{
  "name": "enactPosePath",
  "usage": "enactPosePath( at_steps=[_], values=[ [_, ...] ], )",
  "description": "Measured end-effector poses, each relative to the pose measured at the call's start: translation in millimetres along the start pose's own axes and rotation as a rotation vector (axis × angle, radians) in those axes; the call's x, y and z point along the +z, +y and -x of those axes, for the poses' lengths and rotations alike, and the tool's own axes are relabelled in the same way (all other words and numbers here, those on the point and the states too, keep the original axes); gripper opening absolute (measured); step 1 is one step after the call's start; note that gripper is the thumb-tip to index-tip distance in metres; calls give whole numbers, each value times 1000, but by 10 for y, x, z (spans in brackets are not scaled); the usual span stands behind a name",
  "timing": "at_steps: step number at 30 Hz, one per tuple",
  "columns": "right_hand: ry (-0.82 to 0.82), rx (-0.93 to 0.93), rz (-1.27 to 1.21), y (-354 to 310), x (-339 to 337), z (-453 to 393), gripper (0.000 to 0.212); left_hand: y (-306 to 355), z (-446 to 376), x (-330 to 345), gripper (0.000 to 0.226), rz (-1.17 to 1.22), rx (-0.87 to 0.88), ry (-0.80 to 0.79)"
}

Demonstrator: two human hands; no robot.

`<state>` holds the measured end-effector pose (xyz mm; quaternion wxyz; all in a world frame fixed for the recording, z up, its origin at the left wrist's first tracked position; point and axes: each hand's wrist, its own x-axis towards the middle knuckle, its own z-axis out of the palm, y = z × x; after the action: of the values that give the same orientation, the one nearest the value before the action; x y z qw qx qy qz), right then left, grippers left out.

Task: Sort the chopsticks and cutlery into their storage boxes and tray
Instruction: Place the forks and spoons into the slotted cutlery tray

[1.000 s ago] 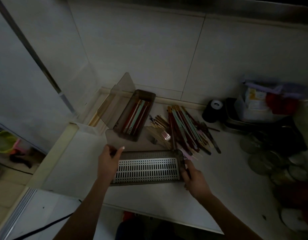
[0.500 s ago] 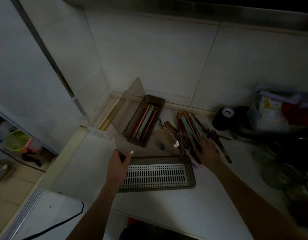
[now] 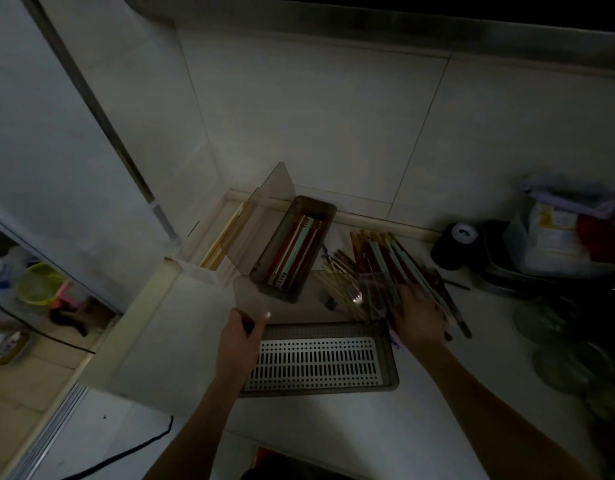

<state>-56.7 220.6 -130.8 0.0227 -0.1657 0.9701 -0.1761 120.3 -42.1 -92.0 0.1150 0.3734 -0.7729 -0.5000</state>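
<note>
The right hand (image 3: 418, 315), which a second earlier had rested at the right end of the slotted tray (image 3: 319, 358), had moved up onto the loose pile of chopsticks (image 3: 385, 265) on the tabletop (image 3: 333, 431), and the view had tilted slightly in the meantime; this suggested that positioning the tray was finished and that picking up more chopsticks was beginning. Its fingers (image 3: 403, 299) lay spread across the near ends of the sticks, touching them, but whether any stick was yet gripped could not be told in the dim light. The left hand (image 3: 242, 336) remained at the tray's left end, thumb and fingers curled round its rim, steadying it. The pile lay just beyond the tray's far right corner, beside the brown box (image 3: 292, 247), which already held several red and pale green chopsticks. A further open box (image 3: 226, 237) at the far left held pale wooden sticks. Most of the pile was not yet sorted.
</note>
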Motion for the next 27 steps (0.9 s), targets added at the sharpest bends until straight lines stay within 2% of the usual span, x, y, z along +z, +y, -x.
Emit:
enactPosePath(
  at_steps=[2,3,4,6,8,11,13,16,19,24,27],
  values=[
    [-124,-291,-81,-58,15,26,48,11,2,-8,23,-19,1,8],
    [-213,-380,-61,-55,36,36,49,5,0,-12,24,-26,1,10],
    [-288,-395,8,-31,49,45,50,-2,-4,-16,25,-33,4,13],
    [-299,-348,131,16,19,52,56,-24,-14,-23,27,-47,0,20],
    [-238,-254,173,50,-59,35,55,-27,-19,-34,28,-55,-6,34],
    [-137,-111,241,81,-111,5,46,-18,-34,-60,29,-46,-9,62],
    [-87,-57,245,9,-127,31,32,-15,-42,-64,30,-45,-11,79],
    [-127,-20,226,-75,-43,107,19,-12,-45,-48,30,-50,-11,81],
    [-174,72,125,-122,38,161,24,-31,-66,-56,28,-54,-22,63],
    [-153,119,218,-246,15,220,43,-44,-91,-57,34,-61,-23,44],
    [-191,172,162,-242,30,236,43,-13,-107,-58,32,-71,-23,35]
  ],
)
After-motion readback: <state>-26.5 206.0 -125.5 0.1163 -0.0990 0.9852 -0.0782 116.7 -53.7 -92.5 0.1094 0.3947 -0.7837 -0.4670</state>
